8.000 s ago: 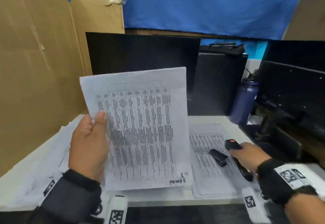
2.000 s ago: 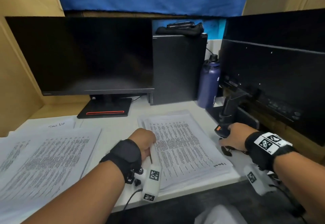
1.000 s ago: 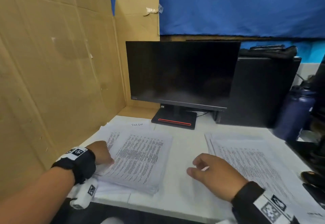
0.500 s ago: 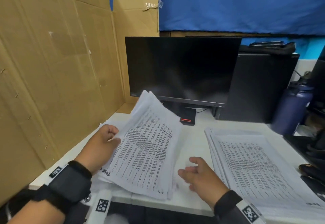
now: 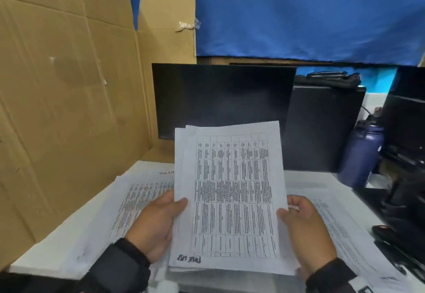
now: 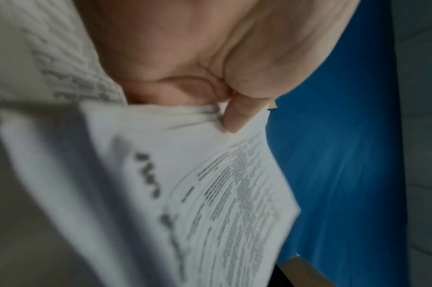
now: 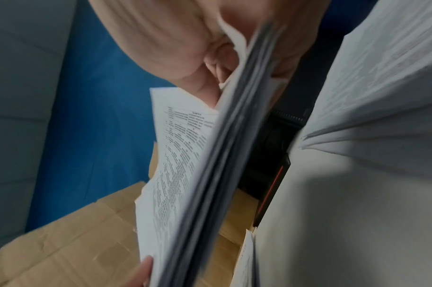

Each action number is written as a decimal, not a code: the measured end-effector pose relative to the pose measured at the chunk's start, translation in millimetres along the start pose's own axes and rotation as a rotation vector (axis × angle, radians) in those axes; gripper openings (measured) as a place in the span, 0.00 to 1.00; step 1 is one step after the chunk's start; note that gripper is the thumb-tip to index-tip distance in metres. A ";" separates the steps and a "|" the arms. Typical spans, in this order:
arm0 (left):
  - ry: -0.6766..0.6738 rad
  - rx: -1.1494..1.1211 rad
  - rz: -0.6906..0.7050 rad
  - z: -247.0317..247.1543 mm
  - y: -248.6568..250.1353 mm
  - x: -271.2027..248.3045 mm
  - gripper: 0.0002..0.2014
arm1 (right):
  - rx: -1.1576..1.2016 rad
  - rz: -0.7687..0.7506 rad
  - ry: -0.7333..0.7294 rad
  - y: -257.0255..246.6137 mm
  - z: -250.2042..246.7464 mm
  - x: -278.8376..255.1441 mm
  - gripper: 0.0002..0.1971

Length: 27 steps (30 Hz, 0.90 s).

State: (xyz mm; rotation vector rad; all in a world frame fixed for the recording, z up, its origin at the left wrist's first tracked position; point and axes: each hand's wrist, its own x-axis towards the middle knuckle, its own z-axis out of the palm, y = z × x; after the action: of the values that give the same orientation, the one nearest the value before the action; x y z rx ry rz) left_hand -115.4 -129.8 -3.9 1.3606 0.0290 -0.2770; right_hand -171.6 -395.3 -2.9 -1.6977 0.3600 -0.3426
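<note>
I hold a sheaf of printed sheets [image 5: 232, 191] upright over the desk's front edge, its bottom edge resting low. My left hand [image 5: 158, 219] grips its left edge, thumb on the front. My right hand [image 5: 301, 221] grips the right edge the same way. In the left wrist view the thumb pinches the sheaf [image 6: 210, 174] against my palm. The right wrist view shows the sheaf [image 7: 204, 174] edge-on, with my fingers behind it. A handwritten note sits at the page's lower left corner.
A pile of printed pages [image 5: 128, 200] lies on the white desk [image 5: 46, 253] at left, another pile [image 5: 340, 223] at right. A dark monitor [image 5: 220, 97] stands behind, a cardboard wall [image 5: 64, 108] at left, a blue bottle [image 5: 361, 154] and black gear at right.
The sheaf, half lifted off the left pile by my left hand half a second ago, now stands upright in front of me. My right hand has come up and taken its right edge.
</note>
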 end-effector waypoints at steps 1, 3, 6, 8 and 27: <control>0.026 -0.008 -0.006 2.8 -2.5 3.9 0.14 | 0.013 0.029 0.001 0.8 -2.9 3.0 0.06; 0.044 -0.005 -0.020 3.2 -6.5 10.5 0.14 | 0.009 0.090 -0.001 6.5 -7.4 9.0 0.06; 0.067 0.085 -0.039 -5.6 -3.6 13.2 0.13 | -0.013 0.159 0.037 16.2 -14.7 15.5 0.08; 0.158 0.229 -0.028 -20.0 4.0 15.6 0.11 | -0.023 0.175 0.062 18.1 -20.6 16.2 0.08; 0.055 0.253 0.224 52.4 53.7 7.1 0.14 | 0.221 0.101 -0.120 20.7 -44.4 3.7 0.12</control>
State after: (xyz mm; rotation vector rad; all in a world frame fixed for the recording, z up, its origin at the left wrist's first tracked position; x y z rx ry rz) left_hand -104.4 -172.0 57.5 1.6073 -0.1152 -0.0554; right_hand -187.9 -439.6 -16.5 -1.4703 0.3063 -0.1980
